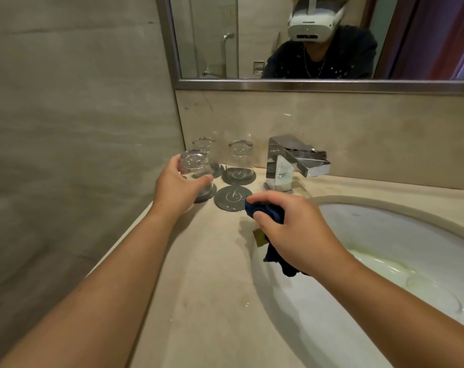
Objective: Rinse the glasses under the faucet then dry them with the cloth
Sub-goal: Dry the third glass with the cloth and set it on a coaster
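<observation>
My left hand point(179, 185) grips an upside-down clear glass point(195, 164) over a grey coaster point(208, 193) at the left of the counter. Two more glasses stand upside down on grey coasters behind it: the far-left glass point(205, 147) and the middle glass point(240, 158). A fourth coaster point(232, 197) lies bare in front. My right hand point(286, 224) holds a bunched dark blue cloth point(268, 211) above the sink's left edge; the cloth's tail hangs below my palm. The chrome faucet point(292, 160) stands behind the basin, with no water running.
The white oval sink point(332, 301) fills the lower right, set in a beige stone counter point(199, 288). A wall closes the left side. A framed mirror point(305, 85) hangs above the backsplash and reflects a person wearing a headset.
</observation>
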